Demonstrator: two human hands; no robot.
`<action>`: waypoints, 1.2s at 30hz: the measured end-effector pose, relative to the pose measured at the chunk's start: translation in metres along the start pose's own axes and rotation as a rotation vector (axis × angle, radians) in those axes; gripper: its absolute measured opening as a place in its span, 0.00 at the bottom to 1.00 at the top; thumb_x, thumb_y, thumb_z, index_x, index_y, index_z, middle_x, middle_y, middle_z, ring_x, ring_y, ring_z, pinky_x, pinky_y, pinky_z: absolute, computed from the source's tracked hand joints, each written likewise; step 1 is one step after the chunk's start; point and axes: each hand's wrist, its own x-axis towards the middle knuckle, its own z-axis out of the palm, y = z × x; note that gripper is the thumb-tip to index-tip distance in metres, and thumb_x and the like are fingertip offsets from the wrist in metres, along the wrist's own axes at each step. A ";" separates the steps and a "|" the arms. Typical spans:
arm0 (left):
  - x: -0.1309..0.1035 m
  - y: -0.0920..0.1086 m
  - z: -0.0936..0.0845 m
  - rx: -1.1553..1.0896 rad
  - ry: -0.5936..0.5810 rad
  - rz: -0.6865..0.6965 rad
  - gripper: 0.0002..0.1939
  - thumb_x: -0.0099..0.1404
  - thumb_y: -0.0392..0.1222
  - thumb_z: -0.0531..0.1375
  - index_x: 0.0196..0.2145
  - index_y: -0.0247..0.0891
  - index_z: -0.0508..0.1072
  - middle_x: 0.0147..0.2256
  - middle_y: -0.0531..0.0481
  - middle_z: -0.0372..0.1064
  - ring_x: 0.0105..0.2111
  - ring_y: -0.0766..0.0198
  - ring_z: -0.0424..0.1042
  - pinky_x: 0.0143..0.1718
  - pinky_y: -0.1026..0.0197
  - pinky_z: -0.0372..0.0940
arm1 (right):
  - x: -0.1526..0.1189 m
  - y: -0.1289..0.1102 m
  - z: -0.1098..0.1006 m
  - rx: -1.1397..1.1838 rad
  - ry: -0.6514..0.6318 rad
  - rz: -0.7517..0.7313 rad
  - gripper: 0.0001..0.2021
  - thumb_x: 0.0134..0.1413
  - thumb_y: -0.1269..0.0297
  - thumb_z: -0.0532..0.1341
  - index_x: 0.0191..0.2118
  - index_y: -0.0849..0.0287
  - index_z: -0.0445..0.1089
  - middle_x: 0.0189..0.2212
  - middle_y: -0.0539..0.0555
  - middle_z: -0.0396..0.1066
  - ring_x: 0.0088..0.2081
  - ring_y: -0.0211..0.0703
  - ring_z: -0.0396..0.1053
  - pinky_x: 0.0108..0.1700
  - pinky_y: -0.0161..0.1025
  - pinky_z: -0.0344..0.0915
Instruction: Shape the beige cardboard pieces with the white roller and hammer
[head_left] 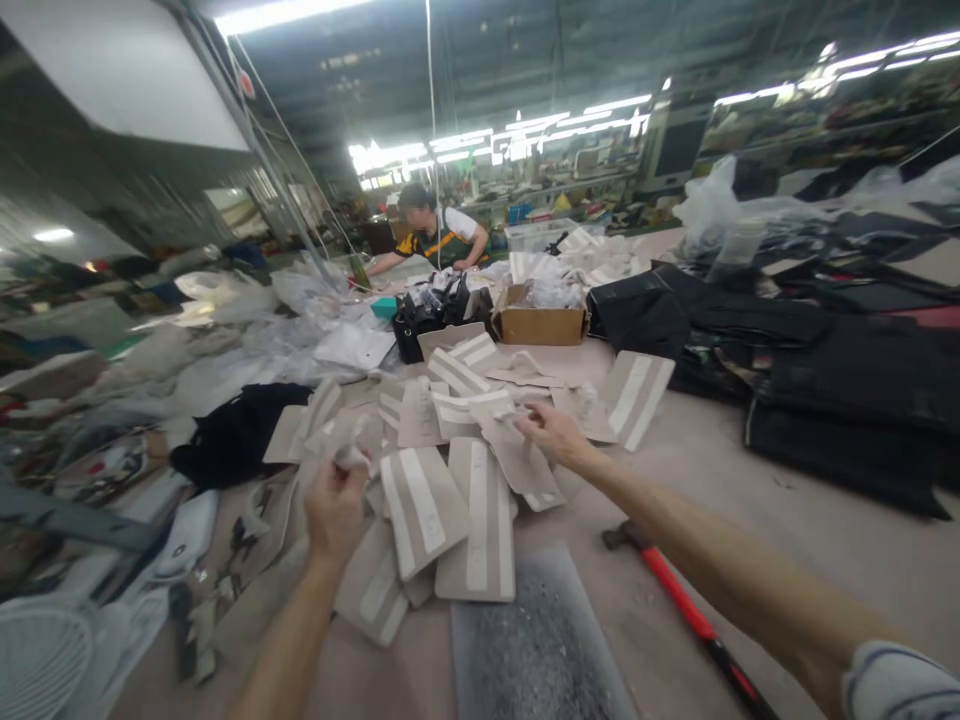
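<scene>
Nearest us lies a speckled grey slab, its lower end cut off by the bottom of the view and its far left corner covered by one of the beige panels. These panels, striped in white, overlap in a loose heap on the counter. Our left hand, at the heap's left side, is pinched on what seems a small pale piece, though blur leaves it uncertain. Our right hand reaches over the heap's right side, fingers drawn close at a panel; we cannot tell whether they grip anything. Open room lies to the right, up to the folded black material; a red-handled hammer rests there beside our right forearm, its handle running out of view. Our left is tighter, crowded by black cloth and a cut-off white basket. Past the panels, a cardboard box and a black bag partly hide a co-worker.
</scene>
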 end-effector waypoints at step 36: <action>-0.247 -0.013 0.058 -0.542 -0.550 -0.220 0.15 0.58 0.47 0.68 0.40 0.36 0.77 0.39 0.45 0.80 0.38 0.60 0.77 0.41 0.61 0.70 | -0.335 0.005 0.037 0.058 0.119 -0.013 0.22 0.68 0.55 0.51 0.58 0.64 0.65 0.41 0.61 0.73 0.42 0.50 0.72 0.46 0.46 0.68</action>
